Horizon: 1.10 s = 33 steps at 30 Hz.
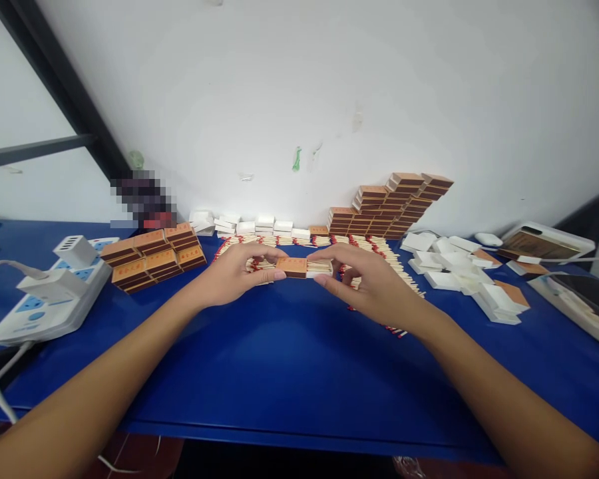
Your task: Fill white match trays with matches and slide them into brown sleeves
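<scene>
Between my two hands, above the blue tabletop, is a matchbox with its tray partly slid out to the right. My left hand point(242, 271) pinches the orange matchbox sleeve point(292, 267) by its left end, thumb in front and fingers behind. At the other end, my right hand point(364, 278) grips the white matchbox tray point(320, 268) between thumb and fingers. Pale matchsticks show inside the tray's exposed part. Behind and beside my hands, loose red-tipped matches point(387, 256) lie in rows, partly hidden by my fingers.
Stacked matchboxes stand at left point(154, 256) and in a stepped pile at back right point(387, 216). White trays point(264, 225) line the wall; more trays point(454, 263) lie heaped at right. A power strip point(70, 299) with cables sits left on the blue table point(279, 372).
</scene>
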### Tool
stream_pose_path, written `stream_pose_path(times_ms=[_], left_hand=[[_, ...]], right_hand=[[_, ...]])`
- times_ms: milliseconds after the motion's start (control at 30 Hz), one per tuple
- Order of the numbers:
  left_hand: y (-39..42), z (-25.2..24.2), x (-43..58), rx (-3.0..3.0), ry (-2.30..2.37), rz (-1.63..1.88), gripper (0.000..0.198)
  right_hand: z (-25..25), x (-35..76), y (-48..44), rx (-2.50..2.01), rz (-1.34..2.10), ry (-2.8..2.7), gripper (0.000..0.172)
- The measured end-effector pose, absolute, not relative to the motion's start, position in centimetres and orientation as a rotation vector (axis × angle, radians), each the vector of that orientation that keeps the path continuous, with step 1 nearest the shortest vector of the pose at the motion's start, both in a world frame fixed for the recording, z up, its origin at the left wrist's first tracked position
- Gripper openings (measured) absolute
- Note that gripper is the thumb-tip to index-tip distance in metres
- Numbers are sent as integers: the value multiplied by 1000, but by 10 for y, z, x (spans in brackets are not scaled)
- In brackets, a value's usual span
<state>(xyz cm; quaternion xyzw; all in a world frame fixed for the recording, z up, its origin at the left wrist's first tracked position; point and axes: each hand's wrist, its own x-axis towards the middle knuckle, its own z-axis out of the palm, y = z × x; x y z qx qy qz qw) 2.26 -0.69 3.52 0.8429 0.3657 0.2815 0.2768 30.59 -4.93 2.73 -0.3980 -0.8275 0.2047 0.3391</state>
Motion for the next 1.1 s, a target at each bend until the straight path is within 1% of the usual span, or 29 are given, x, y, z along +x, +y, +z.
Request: stream_pose_path(times_ms=[100, 233, 367, 433, 533, 600, 700, 933, 1100], left_hand=[[-9, 36, 24, 2257, 1022, 788, 38], [-11, 35, 26, 2223, 997, 818, 36], [-14, 34, 30, 2224, 990, 870, 36], [-15, 33, 32, 2226, 1027, 907, 37], [-16, 32, 35, 2221, 1085, 1010, 36], [-18, 29, 37, 2228, 1096, 1074, 36], [-20, 24, 39, 2273, 1049, 1093, 34], [-19, 18, 40, 2336, 1032, 1124, 33], [-21, 19, 40, 2334, 1062, 1106, 38]], right_hand=[[26, 304, -51, -1082, 560, -2048, 38], [23, 301, -52, -1088, 520, -2034, 33], [18, 292, -56, -1125, 552, -1956, 42], [14, 284, -60, -1138, 636, -1873, 54], [9, 272, -69, -1152, 825, -1711, 79], [7, 265, -75, -1123, 998, -1701, 87], [5, 261, -83, -1088, 1159, -1773, 90], [9, 262, -84, -1134, 1180, -1812, 98], [8, 263, -82, -1088, 1185, -1820, 94]])
